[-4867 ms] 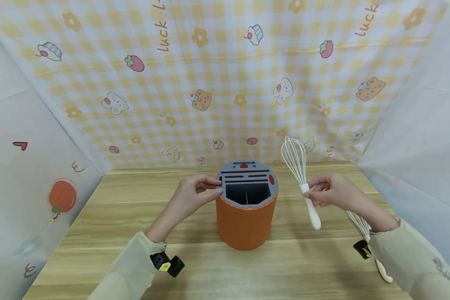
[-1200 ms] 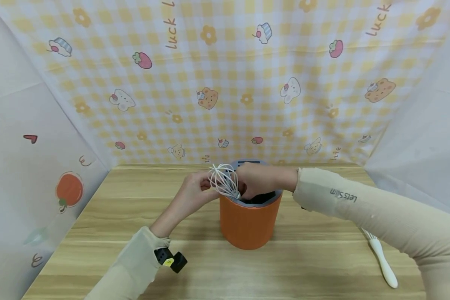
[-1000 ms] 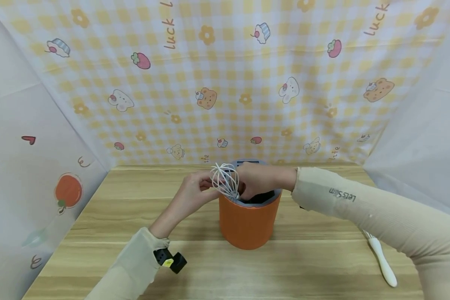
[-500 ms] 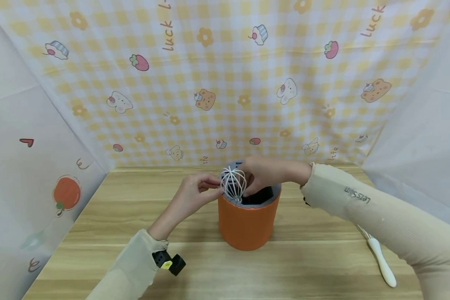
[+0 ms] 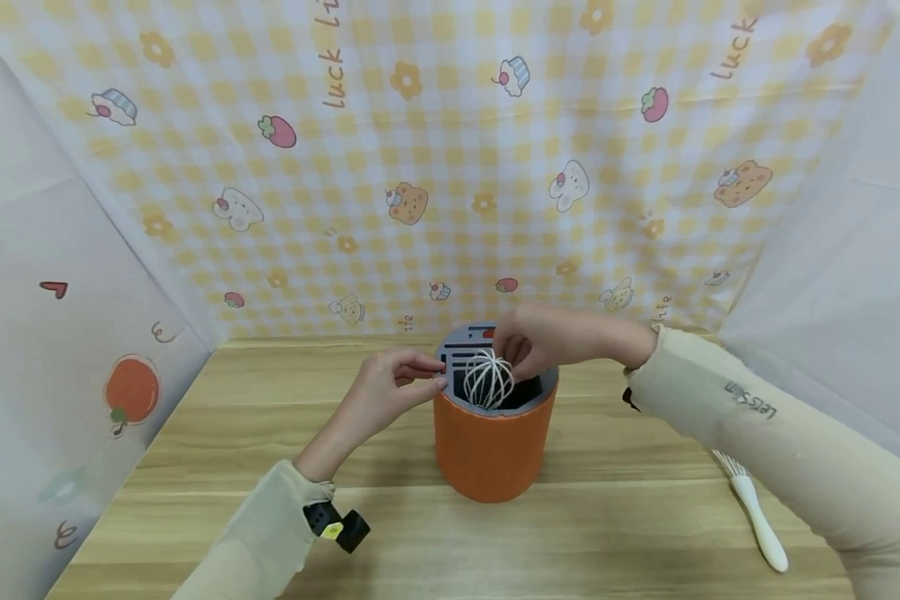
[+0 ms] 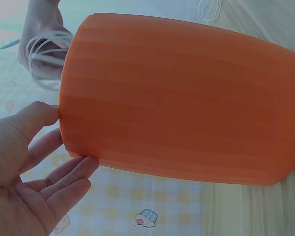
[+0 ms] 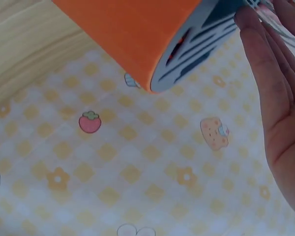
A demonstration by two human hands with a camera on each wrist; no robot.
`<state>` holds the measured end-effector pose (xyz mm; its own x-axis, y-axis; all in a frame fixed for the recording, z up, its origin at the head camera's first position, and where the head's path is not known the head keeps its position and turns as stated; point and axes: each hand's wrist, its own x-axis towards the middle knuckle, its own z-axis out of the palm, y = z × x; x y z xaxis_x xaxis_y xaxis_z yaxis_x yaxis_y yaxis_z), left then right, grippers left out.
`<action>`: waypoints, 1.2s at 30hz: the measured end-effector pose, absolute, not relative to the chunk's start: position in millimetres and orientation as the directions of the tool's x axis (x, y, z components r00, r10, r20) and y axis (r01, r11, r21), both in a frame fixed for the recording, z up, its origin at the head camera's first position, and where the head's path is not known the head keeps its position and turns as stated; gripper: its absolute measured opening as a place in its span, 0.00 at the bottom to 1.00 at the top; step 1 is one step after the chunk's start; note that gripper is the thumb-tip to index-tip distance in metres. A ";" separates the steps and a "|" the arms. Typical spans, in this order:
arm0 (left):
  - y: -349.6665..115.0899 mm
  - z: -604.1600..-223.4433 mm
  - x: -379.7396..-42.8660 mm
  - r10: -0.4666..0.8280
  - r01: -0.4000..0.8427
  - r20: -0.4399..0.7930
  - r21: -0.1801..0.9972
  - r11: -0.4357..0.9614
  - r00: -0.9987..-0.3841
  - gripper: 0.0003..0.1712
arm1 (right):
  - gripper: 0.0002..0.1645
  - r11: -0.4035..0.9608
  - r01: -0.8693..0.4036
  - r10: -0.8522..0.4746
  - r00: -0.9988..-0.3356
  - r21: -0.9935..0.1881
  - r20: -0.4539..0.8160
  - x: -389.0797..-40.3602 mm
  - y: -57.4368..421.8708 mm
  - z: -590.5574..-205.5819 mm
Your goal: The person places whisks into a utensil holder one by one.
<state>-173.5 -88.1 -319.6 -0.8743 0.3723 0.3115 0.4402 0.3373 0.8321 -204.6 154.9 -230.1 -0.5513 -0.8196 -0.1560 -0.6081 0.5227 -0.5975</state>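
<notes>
A round orange utensil holder (image 5: 491,454) stands upright on the table, its grey top cut with slots and a large dark compartment. My left hand (image 5: 393,379) holds its left rim with thumb and fingertips; in the left wrist view other fingertips (image 6: 88,164) rest on its side. A white whisk (image 5: 487,382) stands in the compartment, wires up, its handle hidden inside. At the right of the wires is my right hand (image 5: 551,337), thumb and index finger spread apart. In the right wrist view its fingers (image 7: 265,59) lie fairly straight beside the wires.
A second white whisk (image 5: 753,508) lies on the wooden table (image 5: 592,542) at the right, partly under the right sleeve. A checked cloth (image 5: 450,167) hangs behind the holder, with white cloth walls (image 5: 52,400) at the sides.
The right hand brought the whisk from the right and lowered it handle-down into the holder. Lately the whisk has straightened and shifted right, and the fingers have spread. The left hand stays at the rim.
</notes>
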 end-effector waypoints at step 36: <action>-83.2 -300.8 -158.5 0.355 0.401 0.271 0.839 0.369 -0.895 0.10 | 0.18 0.621 -0.294 -0.513 -0.853 -0.727 -0.093 -160.8 318.5 -282.0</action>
